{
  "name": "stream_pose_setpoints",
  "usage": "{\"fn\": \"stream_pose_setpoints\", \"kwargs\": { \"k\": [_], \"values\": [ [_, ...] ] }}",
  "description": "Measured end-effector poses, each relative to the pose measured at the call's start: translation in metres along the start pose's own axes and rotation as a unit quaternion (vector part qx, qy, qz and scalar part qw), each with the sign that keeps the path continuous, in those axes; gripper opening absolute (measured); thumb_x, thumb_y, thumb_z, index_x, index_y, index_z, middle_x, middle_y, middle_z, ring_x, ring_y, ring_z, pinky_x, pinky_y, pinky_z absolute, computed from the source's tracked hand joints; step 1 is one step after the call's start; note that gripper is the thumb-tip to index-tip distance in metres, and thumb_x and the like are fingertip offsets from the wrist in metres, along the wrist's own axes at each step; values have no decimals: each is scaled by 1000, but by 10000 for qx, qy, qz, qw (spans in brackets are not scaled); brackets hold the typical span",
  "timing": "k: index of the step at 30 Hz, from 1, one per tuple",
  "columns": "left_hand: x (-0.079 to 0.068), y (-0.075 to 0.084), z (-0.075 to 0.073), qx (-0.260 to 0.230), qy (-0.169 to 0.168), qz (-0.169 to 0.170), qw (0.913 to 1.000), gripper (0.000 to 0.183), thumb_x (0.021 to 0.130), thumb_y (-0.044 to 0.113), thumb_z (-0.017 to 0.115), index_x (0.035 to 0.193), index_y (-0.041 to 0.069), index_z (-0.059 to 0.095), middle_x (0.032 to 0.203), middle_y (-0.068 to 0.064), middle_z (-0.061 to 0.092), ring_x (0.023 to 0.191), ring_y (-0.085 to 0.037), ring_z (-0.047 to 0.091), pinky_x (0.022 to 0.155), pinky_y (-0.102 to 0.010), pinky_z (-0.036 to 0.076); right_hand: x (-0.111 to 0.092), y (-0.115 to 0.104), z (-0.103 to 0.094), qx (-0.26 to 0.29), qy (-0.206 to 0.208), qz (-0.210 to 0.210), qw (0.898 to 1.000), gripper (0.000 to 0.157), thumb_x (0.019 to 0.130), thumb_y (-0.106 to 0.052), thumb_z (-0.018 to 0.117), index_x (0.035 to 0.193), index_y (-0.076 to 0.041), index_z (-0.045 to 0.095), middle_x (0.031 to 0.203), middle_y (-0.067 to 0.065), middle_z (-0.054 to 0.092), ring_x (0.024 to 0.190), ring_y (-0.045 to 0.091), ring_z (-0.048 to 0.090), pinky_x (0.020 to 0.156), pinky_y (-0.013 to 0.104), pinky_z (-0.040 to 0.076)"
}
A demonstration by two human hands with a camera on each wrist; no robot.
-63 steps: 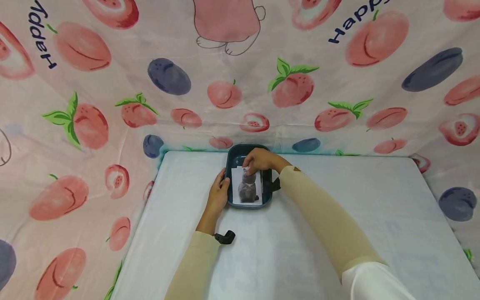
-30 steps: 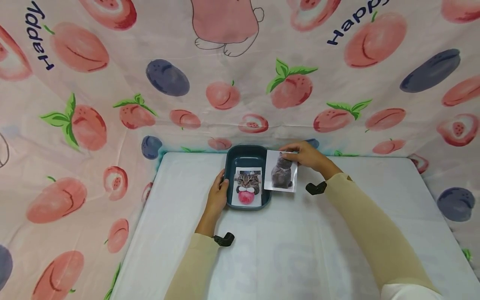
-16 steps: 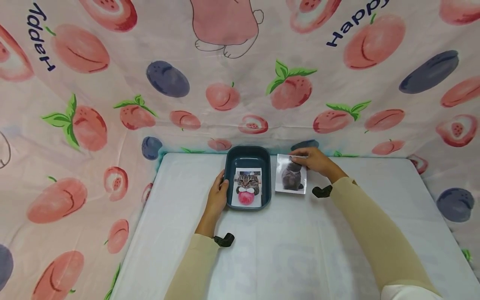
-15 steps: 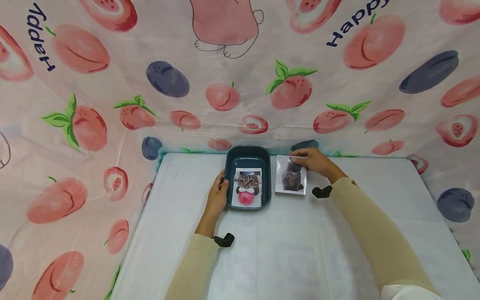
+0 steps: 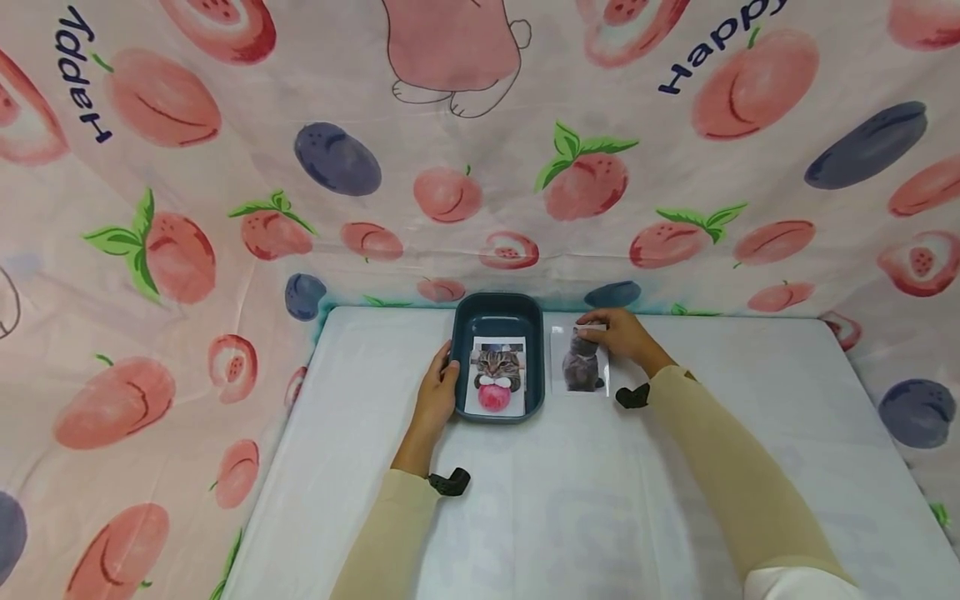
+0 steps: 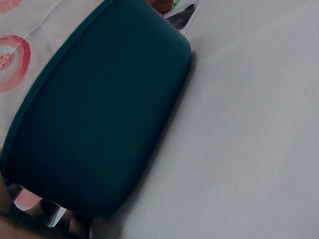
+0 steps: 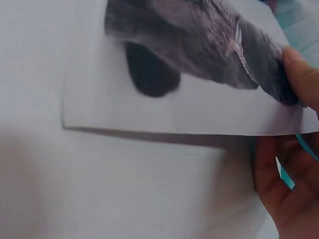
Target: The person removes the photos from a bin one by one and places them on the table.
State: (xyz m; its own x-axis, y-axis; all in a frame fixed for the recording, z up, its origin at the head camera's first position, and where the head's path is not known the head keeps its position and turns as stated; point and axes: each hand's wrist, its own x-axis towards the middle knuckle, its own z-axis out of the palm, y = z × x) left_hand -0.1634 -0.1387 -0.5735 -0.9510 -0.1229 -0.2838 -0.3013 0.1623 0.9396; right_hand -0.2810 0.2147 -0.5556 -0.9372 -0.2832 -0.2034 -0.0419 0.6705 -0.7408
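A dark teal plastic tray (image 5: pixel 535 367) stands at the back of the table, and its outer wall (image 6: pixel 99 109) fills much of the left wrist view. My left hand (image 5: pixel 435 392) grips its left side, thumb at the rim. Inside the tray lies a photo card of a tabby cat with a pink ball (image 5: pixel 495 379). Right of the tray, my right hand (image 5: pixel 622 337) pinches the far edge of a grey cat photo card (image 5: pixel 581 367). In the right wrist view the thumb (image 7: pixel 301 77) is on top of the card and the other fingers are below it.
The white-covered table (image 5: pixel 570 500) carries the tray near its back edge. Close behind rises a fruit-print cloth (image 5: pixel 480 133), which also hangs at both sides. A small black wrist camera (image 5: pixel 450 482) sits on the left wrist, another (image 5: pixel 632 396) on the right.
My right hand has lifted the grey cat card out of the tray, moved it right and lowered it to the table, uncovering the tabby card. My left hand has stayed on the tray.
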Motion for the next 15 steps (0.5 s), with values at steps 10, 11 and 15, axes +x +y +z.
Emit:
{"fn": "stream_pose_setpoints", "kwargs": {
  "k": [10,11,15],
  "values": [
    [1,-1,0,19,42,-3,10000,48,109,42,45,156,46,35,165,0,35,153,-27,32,124,-53,27,2,3,7,-306,403,-84,9987,28,97,-27,72,118,-9,74,120,16,72,103,31,59,91,46,49],
    [1,-1,0,12,44,7,10000,48,109,41,45,156,45,35,165,0,35,153,-27,32,124,-53,27,2,3,7,-323,413,-84,9986,29,97,-28,72,118,-9,74,120,16,72,105,31,60,93,47,50],
    [1,-1,0,-14,43,96,9999,48,109,39,45,157,43,36,165,-1,36,152,-27,33,124,-52,27,1,2,7,-354,443,-89,9984,31,97,-29,72,120,-9,74,122,16,72,110,33,61,96,50,50]
  ]
}}
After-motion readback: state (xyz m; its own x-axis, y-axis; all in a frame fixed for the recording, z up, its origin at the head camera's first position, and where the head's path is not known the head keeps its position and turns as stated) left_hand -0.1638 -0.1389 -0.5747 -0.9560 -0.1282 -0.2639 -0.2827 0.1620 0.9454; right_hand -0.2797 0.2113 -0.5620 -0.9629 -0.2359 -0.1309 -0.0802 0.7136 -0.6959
